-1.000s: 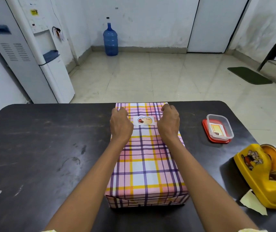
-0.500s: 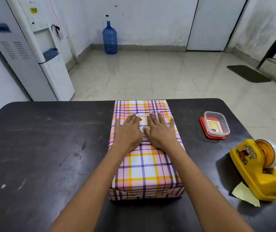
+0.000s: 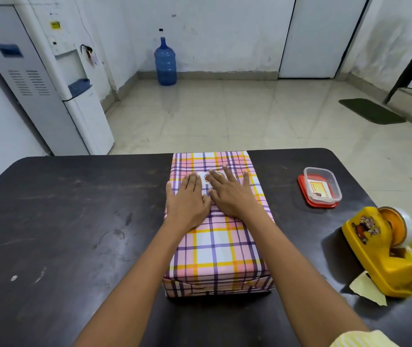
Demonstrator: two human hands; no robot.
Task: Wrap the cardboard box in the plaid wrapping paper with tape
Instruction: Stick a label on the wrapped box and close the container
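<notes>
Step in hand: finishing stage, as I judge it. The box is fully covered and both hands are pressing a small label flat on its top face.
Left hand [image 3: 188, 199]: left of frame centre, palm down, fingers spread flat on the far half of the parcel's top, gripping nothing. Fingertips touch the left edge of the label.
Sticker: small white rectangular sticker with a red-and-orange picture [image 3: 206, 177], upper centre of the parcel top, partly hidden under fingertips of both hands.
Right hand [image 3: 231, 195]: just beside the left, thumbs nearly touching. Open and flat, fingers fanned, holding nothing. Index and middle fingers lie over the sticker.
Task's thing: rectangular cardboard box wrapped in pink, yellow, purple and white plaid paper [image 3: 218, 249], centre of frame on the dark scuffed worktop [image 3: 62, 234], long axis running away from the person.
Look of it: top face smooth and taut. Near end shows folded triangular flaps closed against the box, slightly creased. No cardboard visible. Far end hidden.
Next move, judged: rub the sticker down, lift both hands, check end folds. If a flap lifts, more tape is needed.
Clear plastic tub on its red lid [image 3: 321, 187]: right of parcel, apart from it.
Yellow tape dispenser [image 3: 387, 249]: right edge of frame, near, within the right hand's reach.
</notes>
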